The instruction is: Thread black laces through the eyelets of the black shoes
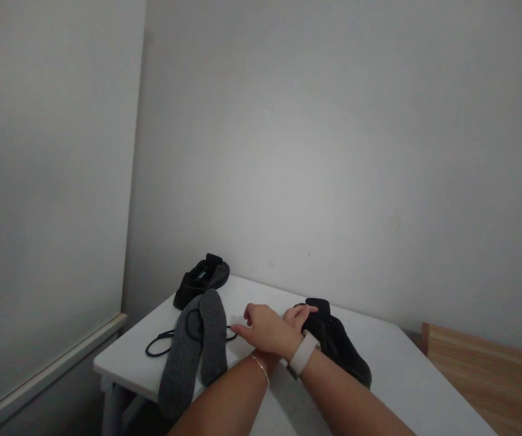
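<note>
My forearms cross over the white table. My left hand (295,316), on the bracelet arm, reaches right to a black shoe (345,351); its visible fingers are stretched out against the shoe's opening, and the palm is hidden. My right hand (264,327), above the watch strap (304,354), points left with thumb and finger apart and seems to hold nothing. Near its fingertips lie two grey insoles (213,339), partly overlapping, with a black shoelace (158,345) looped over and beside them. Behind the insoles stands a second black shoe (201,280).
The white table (252,290) has its far edge close to a grey wall (310,151). A pale panel with a ledge (52,375) runs along the left. Beyond the table's right edge is a wooden board (492,375).
</note>
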`<state>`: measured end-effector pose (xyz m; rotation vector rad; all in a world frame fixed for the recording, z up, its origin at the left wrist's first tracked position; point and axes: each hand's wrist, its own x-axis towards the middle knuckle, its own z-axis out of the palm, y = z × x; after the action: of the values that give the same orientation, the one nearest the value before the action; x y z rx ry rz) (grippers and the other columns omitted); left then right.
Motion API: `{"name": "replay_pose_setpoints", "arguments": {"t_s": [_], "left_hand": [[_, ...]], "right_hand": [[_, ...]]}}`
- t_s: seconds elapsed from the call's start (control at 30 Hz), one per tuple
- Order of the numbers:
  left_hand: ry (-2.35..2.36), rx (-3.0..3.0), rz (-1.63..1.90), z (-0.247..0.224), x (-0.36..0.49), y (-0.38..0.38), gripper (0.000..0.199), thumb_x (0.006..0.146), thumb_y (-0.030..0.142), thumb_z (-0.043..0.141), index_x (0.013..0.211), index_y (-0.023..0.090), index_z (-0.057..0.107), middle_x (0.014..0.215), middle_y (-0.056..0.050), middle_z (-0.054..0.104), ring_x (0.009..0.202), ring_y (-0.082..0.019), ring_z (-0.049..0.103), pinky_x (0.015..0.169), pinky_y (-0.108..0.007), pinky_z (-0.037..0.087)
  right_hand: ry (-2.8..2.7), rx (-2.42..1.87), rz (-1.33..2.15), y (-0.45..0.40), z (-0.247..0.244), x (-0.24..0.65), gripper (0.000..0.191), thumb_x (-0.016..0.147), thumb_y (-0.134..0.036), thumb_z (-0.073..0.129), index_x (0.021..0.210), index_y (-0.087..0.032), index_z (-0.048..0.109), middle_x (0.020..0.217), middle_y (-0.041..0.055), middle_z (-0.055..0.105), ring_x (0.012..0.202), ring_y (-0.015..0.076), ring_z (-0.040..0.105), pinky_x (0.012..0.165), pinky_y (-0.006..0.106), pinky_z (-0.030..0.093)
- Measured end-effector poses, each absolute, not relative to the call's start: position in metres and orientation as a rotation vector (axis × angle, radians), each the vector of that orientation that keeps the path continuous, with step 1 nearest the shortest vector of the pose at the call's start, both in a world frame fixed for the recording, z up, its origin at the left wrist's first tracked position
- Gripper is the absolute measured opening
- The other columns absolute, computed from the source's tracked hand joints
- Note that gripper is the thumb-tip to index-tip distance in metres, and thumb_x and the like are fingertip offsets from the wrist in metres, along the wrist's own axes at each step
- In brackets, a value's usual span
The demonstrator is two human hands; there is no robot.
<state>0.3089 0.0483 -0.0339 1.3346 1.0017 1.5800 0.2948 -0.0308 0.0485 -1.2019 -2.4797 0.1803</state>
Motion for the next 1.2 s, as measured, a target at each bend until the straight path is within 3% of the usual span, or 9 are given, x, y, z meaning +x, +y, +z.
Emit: {"name": "replay_pose_setpoints", "arguments": {"t_s": [0.1, 0.17, 0.37, 0.63, 0.83, 1.0, 1.2], "left_hand": [[0.940, 1.394, 1.502, -0.037, 0.304, 0.055, 0.048, 0.082, 0.059, 0.049, 0.095, 0.020, 0.074, 0.098, -0.006, 0.072, 0.104, -0.027, 0.059, 0.098, -0.039, 0.039], [0.899, 1.402, 1.474, -0.040, 0.304, 0.057, 0.053, 0.084, 0.059, 0.044, 0.101, 0.018, 0.073, 0.104, -0.007, 0.071, 0.106, -0.026, 0.058, 0.100, -0.038, 0.038], [0.724, 1.356, 1.453, -0.039, 0.306, 0.052, 0.054, 0.081, 0.059, 0.048, 0.103, 0.015, 0.072, 0.110, -0.009, 0.068, 0.108, -0.026, 0.057, 0.098, -0.037, 0.039], [0.694, 1.327, 1.459, -0.033, 0.305, 0.046, 0.049, 0.081, 0.055, 0.054, 0.102, 0.016, 0.073, 0.108, -0.008, 0.069, 0.110, -0.026, 0.056, 0.102, -0.039, 0.035], [0.666, 1.315, 1.442, -0.033, 0.304, 0.047, 0.050, 0.078, 0.057, 0.058, 0.102, 0.015, 0.072, 0.110, -0.009, 0.069, 0.112, -0.027, 0.056, 0.102, -0.039, 0.036], [0.650, 1.305, 1.430, -0.034, 0.305, 0.049, 0.050, 0.077, 0.055, 0.060, 0.103, 0.015, 0.072, 0.112, -0.009, 0.069, 0.112, -0.027, 0.056, 0.103, -0.039, 0.035], [0.636, 1.305, 1.424, -0.034, 0.304, 0.048, 0.047, 0.078, 0.053, 0.060, 0.104, 0.016, 0.072, 0.115, -0.008, 0.068, 0.116, -0.027, 0.054, 0.106, -0.039, 0.032]], "right_hand": [[-2.775, -1.220, 0.228, -0.021, 0.035, 0.270, 0.071, 0.077, -0.064, 0.058, 0.108, 0.000, 0.061, 0.102, 0.0290, 0.066, 0.096, 0.0402, 0.065, 0.078, 0.046, 0.050], [-2.826, -1.201, 0.252, -0.017, 0.032, 0.261, 0.080, 0.075, -0.067, 0.058, 0.113, 0.004, 0.058, 0.106, 0.0317, 0.064, 0.100, 0.0416, 0.063, 0.079, 0.047, 0.051], [-2.746, -1.328, 0.233, -0.018, 0.025, 0.251, 0.066, 0.071, -0.047, 0.068, 0.118, -0.001, 0.055, 0.109, 0.0252, 0.065, 0.101, 0.0377, 0.064, 0.081, 0.044, 0.052], [-2.645, -1.328, 0.156, -0.030, 0.020, 0.248, 0.087, 0.067, -0.074, 0.058, 0.115, -0.002, 0.055, 0.110, 0.0267, 0.061, 0.103, 0.0416, 0.060, 0.083, 0.052, 0.049], [-2.622, -1.329, 0.141, -0.031, 0.022, 0.245, 0.075, 0.066, -0.061, 0.067, 0.116, -0.005, 0.054, 0.110, 0.0222, 0.063, 0.102, 0.0401, 0.061, 0.083, 0.050, 0.049], [-2.604, -1.316, 0.194, -0.031, 0.022, 0.243, 0.100, 0.067, -0.074, 0.056, 0.132, 0.001, 0.040, 0.115, 0.0292, 0.060, 0.107, 0.0435, 0.058, 0.085, 0.054, 0.046], [-2.656, -1.333, 0.227, -0.027, 0.016, 0.240, 0.106, 0.062, -0.059, 0.069, 0.141, -0.002, 0.028, 0.122, 0.0284, 0.056, 0.111, 0.0425, 0.055, 0.088, 0.053, 0.045]]}}
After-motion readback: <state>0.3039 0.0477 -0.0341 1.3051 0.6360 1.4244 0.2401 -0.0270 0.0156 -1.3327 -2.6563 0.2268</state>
